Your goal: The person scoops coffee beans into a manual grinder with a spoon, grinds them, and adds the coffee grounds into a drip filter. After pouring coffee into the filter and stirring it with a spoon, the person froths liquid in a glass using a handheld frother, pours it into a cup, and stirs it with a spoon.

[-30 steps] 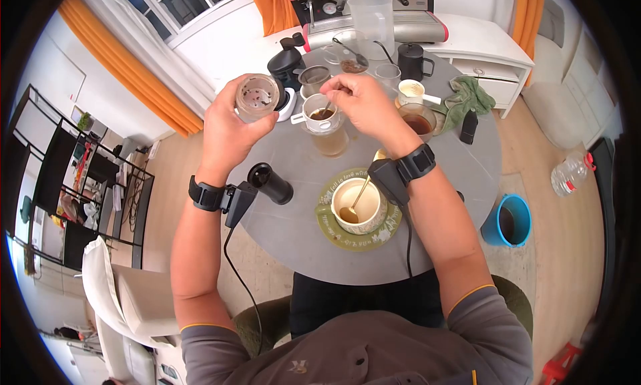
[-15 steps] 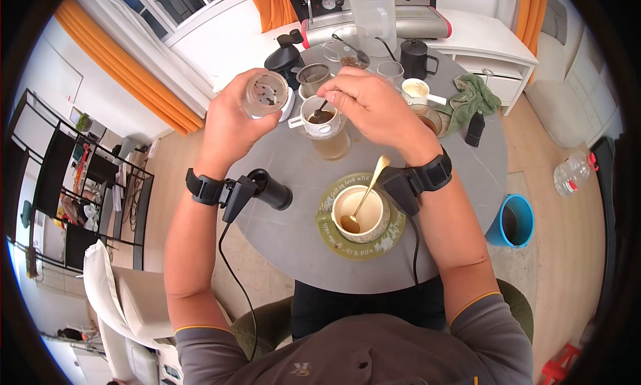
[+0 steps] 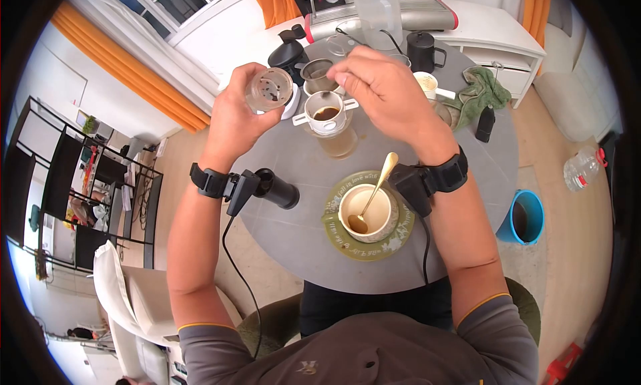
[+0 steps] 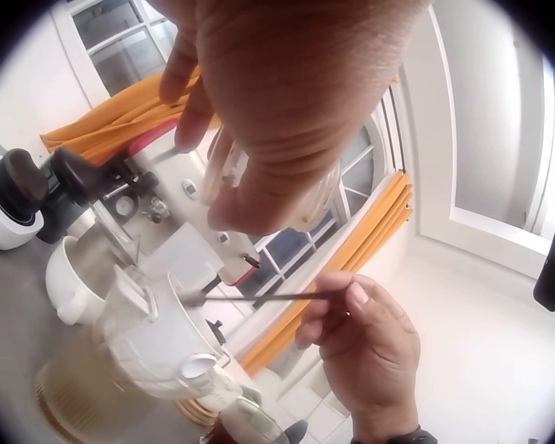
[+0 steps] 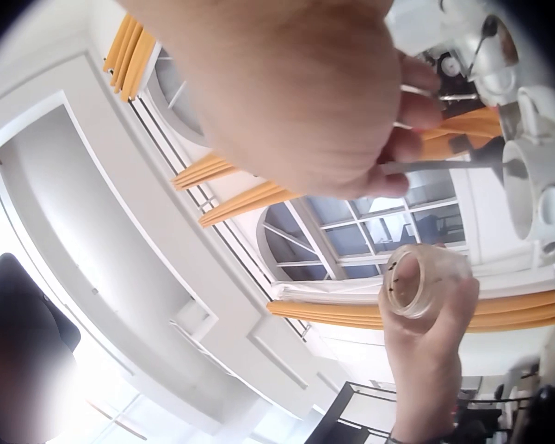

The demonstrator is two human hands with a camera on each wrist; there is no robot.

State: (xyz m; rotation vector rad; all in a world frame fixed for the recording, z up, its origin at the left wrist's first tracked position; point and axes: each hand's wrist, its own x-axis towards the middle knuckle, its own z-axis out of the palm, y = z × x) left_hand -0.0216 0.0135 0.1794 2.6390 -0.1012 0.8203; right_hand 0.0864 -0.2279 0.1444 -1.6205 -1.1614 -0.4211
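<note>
Since last frame, spoon [image 4: 259,297] is rising out of white filter cup [image 3: 327,126], now just above it. R hand [image 3: 394,98] is pinching the handle; L hand [image 3: 234,118] is gripping glass jar [image 3: 269,89] beside cup. I'm prob between dips; next move's needing a level spoon, clear of rim.

Up top in the middle there's a silver espresso machine [image 3: 374,16] with red ends, next to a white cabinet [image 3: 494,34]. Orange curtain [image 3: 127,68] hangs upper left, beside a window [image 3: 177,8]. Black open shelf [image 3: 59,148] far left is pretty crammed, with a cream-coloured chair [image 3: 143,295] lower left. Over on the right: a blue bucket [image 3: 507,226] with dark liquid in it, a clear bottle [image 3: 579,174] with a red cap, and something red [image 3: 563,363] down in the corner.
</note>
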